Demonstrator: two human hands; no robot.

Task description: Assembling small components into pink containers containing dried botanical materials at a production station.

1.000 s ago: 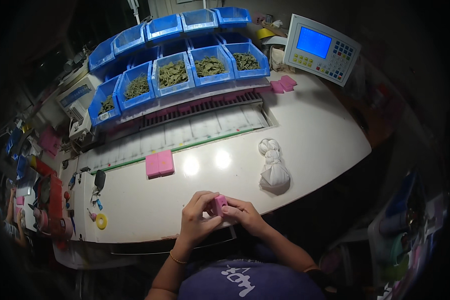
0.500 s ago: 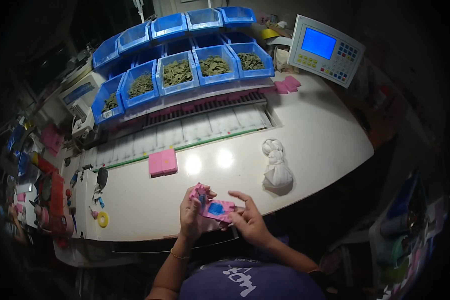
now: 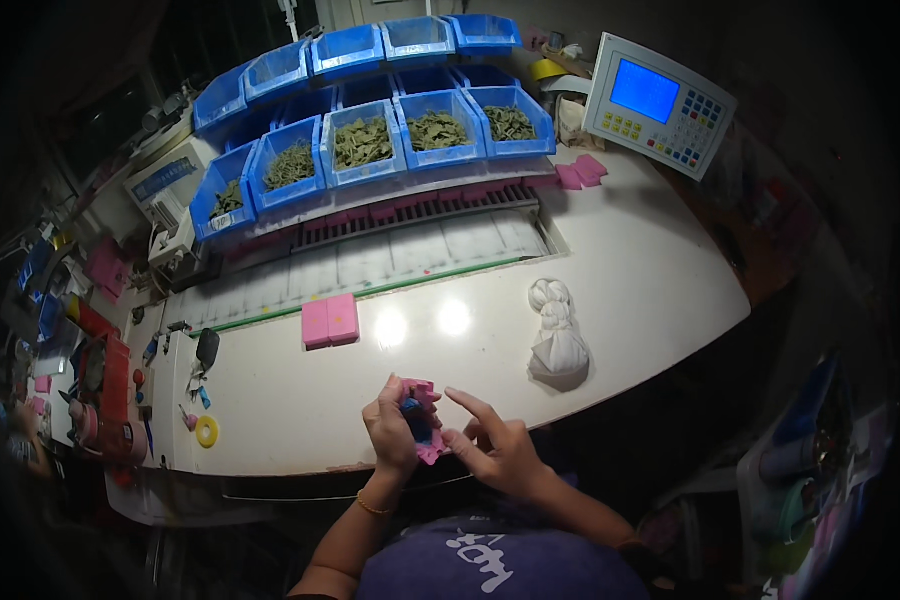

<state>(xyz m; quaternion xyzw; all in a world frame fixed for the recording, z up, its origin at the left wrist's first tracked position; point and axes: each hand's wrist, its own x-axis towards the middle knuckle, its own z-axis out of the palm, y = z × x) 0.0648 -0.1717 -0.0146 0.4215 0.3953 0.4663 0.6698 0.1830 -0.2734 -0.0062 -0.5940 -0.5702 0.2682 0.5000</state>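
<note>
My left hand (image 3: 392,432), with a bracelet at its wrist, is closed around a small pink piece with a dark blue inside (image 3: 422,422). The piece is folded upward, its pink edges jagged, and I cannot make out its exact kind. Close by on the right, my right hand (image 3: 505,452) has its index finger stretched out and apart from the thumb. That thumb is at the lower right edge of the piece; whether it presses on it is hard to tell. Both hands are over the near edge of the white table (image 3: 270,420).
Two pink blocks (image 3: 330,321) lie side by side beyond my hands. A knotted white cloth bundle (image 3: 558,345) is to their right. Blue bins (image 3: 367,173), several with dried leaves, stand behind. A control panel with a lit screen (image 3: 660,105) is back right, a yellow ring (image 3: 207,432) left.
The pink piece, spread out toward the right hand before, is now folded up and held in my left hand. My right hand has loosened from its right end.
</note>
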